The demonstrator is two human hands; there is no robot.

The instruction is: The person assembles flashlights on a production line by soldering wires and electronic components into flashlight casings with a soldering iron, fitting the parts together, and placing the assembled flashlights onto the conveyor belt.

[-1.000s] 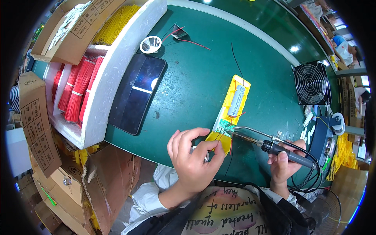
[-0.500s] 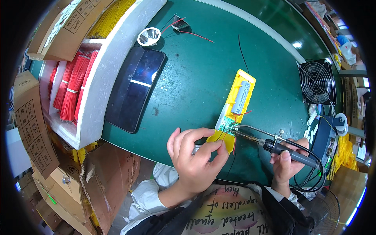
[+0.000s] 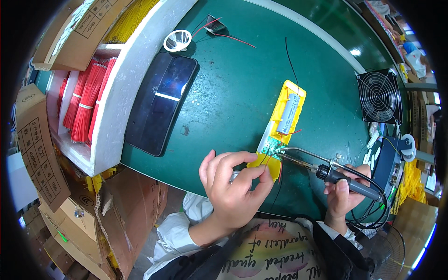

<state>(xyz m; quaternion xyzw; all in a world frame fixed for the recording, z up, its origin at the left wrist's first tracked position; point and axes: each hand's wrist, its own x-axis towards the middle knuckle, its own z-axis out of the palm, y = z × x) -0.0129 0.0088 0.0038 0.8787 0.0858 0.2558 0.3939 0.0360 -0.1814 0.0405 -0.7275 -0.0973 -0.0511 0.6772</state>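
A yellow plastic housing [image 3: 278,122] lies on the green bench, with a grey cylindrical battery [image 3: 288,114] in its upper part. Lower down in it sits a small green circuit board [image 3: 272,146] with thin red and black wires. My left hand [image 3: 235,189] is closed in a pinch by the housing's lower end, thumb and forefinger on a thin wire [image 3: 268,161] that runs from the board. My right hand [image 3: 346,195] grips a soldering iron [image 3: 335,177] by its dark handle. Its tip and a slim curved metal tube meet at the board, where the exact contact is too small to tell.
Left of the work lie a dark phone [image 3: 163,105] and a white foam box [image 3: 109,116] of red wire bundles [image 3: 91,100]. Beyond are a reflector cup [image 3: 177,41] and a small dark panel [image 3: 215,25] with wires. A black fan [image 3: 379,96] and solder spool [image 3: 407,143] stand right.
The whole view has shifted slightly. Both hands keep nearly the same places, with the iron still at the board and the left pinch unchanged.
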